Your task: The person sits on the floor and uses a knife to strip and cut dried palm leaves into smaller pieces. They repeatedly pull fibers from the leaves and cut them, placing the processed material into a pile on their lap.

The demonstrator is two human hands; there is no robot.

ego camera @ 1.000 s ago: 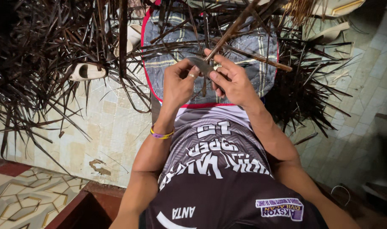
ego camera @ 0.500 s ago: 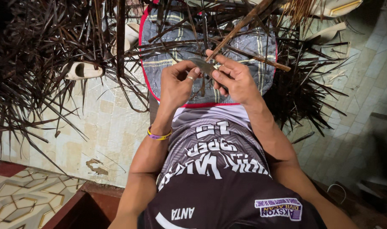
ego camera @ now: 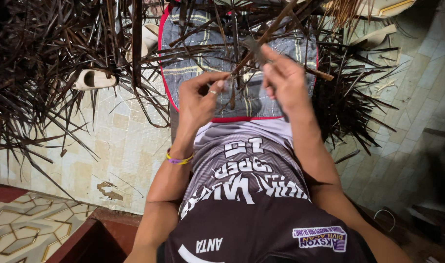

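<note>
Knife blade (ego camera: 255, 50) half hidden by right hand (ego camera: 285, 83)

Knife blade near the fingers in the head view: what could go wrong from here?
1. The right hand holds a small knife blade close to the left hand, which pinches the same palm leaf strip; a slip could likely cut the left fingertips.
2. Dry leaf strips crowd the tiled floor around a sandal; possible trip or poke hazard.
</note>
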